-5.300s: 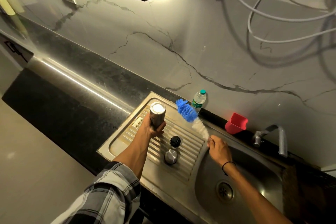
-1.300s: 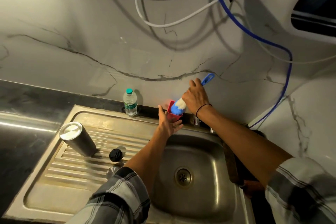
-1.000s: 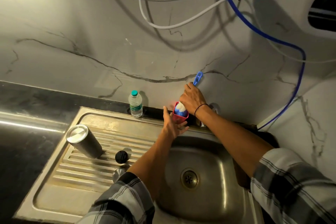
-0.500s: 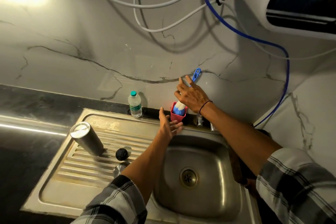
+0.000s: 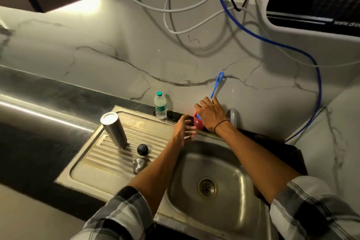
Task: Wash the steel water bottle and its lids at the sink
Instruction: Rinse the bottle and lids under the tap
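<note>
A view from above of a steel sink (image 5: 224, 218) with a ribbed draining board (image 5: 109, 167) on its left, set into a dark tabletop (image 5: 35, 142).

One steel water bottle (image 5: 114, 132) stands on the draining board, mouth down, leaning a little. Two lids lie just beside it, nearer the basin: one black lid (image 5: 142, 149) and one steel lid (image 5: 138, 165), close together but apart. One small plastic bottle (image 5: 160, 105) with a green cap stands against the marble wall behind the board. One red cup (image 5: 198, 123) sits at the back rim of the sink, with one blue-handled brush (image 5: 216, 84) standing in it, handle leaning on the wall.

Both hands are at the red cup, well to the right of the steel bottle and lids. The left hand (image 5: 184, 130) is released, fingers loosely spread just beside the cup. The right hand (image 5: 211, 114) hovers over the cup with fingers extended, gripping nothing. One tap (image 5: 232, 117) stands just right of that hand.
</note>
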